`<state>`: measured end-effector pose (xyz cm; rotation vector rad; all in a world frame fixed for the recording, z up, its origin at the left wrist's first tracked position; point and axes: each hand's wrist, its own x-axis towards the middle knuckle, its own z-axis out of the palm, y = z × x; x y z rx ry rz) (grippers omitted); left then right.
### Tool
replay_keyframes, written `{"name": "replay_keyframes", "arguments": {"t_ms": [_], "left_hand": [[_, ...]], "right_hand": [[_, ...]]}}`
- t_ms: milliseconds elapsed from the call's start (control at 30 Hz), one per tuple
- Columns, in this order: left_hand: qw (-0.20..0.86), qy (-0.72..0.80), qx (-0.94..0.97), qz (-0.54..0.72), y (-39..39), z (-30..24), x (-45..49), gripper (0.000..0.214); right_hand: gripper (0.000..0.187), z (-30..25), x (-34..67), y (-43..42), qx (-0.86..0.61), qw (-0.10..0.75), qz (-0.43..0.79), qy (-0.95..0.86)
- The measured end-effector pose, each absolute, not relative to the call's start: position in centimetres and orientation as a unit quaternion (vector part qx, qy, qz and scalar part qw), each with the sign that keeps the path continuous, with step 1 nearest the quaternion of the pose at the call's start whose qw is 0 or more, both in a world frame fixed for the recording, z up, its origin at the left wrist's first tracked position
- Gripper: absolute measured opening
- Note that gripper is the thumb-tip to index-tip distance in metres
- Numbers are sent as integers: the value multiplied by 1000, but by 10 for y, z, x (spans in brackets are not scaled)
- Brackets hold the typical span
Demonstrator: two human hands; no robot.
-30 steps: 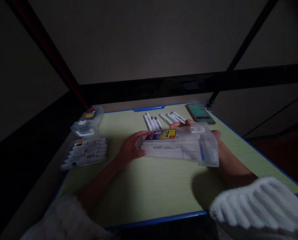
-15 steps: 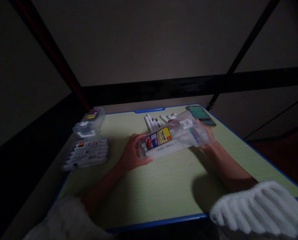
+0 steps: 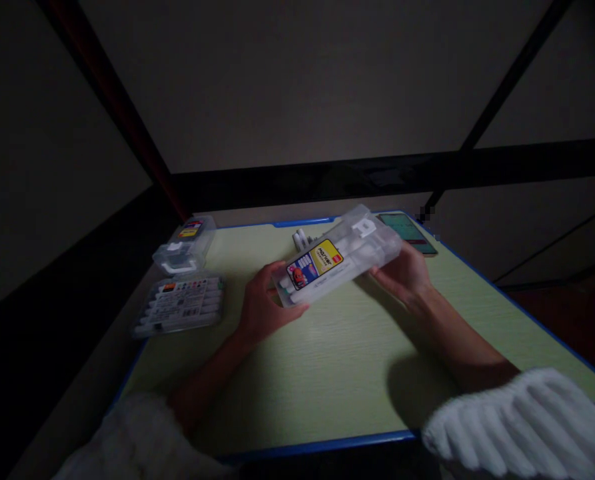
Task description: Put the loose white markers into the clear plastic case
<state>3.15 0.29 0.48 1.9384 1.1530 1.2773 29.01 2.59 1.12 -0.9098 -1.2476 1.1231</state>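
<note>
Plainly "marker" on the case (image 3: 360,257) — left hand (image 3: 261,305) and right hand (image 3: 408,277) half-closed on its ends

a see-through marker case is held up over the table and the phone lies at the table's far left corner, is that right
Not quite: the phone lies at the table's far right corner, as the head view shows. A see-through marker case is indeed held up over the table.
</note>
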Motion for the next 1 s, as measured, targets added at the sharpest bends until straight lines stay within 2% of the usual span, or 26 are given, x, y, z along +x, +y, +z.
{"name": "replay_keyframes", "arguments": {"t_ms": [100,467,733,1000], "left_hand": [[231,459,697,501,11,10,24,64],[17,602,611,514,50,24,-27,59],[-15,672,547,500,62,28,-54,59],[-27,726,533,433,67,19,-60,60]], "right_hand": [[21,17,285,22,-363,621,529,-451],[16,27,276,15,-336,605,580,-430],[17,29,273,12,-323,606,599,-411],[15,27,275,14,-317,592,610,-420]]}}
